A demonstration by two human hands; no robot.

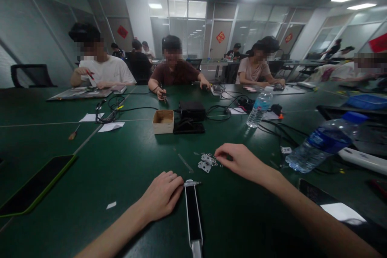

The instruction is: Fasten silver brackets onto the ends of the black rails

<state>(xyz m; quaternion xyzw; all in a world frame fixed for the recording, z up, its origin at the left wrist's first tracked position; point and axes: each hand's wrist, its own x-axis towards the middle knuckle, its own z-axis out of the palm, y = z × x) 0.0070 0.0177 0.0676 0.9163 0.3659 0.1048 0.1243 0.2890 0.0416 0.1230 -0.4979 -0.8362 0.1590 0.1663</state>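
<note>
- Slim bar [194, 215]: on the worktop [142, 145], near side of the metal plates [205, 164]; probably best steadied by its metal end [197, 183].
- Left hand [163, 195]: near-left of the plates, fingers bent together at that end; whether they pinch it, I cannot tell.
- Right hand [240, 159]: just right of the plates, thumb and forefinger nearly meeting, contents unclear; thin pieces should lift more cleanly singly, by an edge.
- Box [163, 128]: beyond the plates, leftward.

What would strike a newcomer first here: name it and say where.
First, the left hand at the far end of a long black-and-white tool, bottom centre, and the right hand by small metal plates beyond it. Then a large blue-capped bottle at right and a green-edged black slab at left.
</note>
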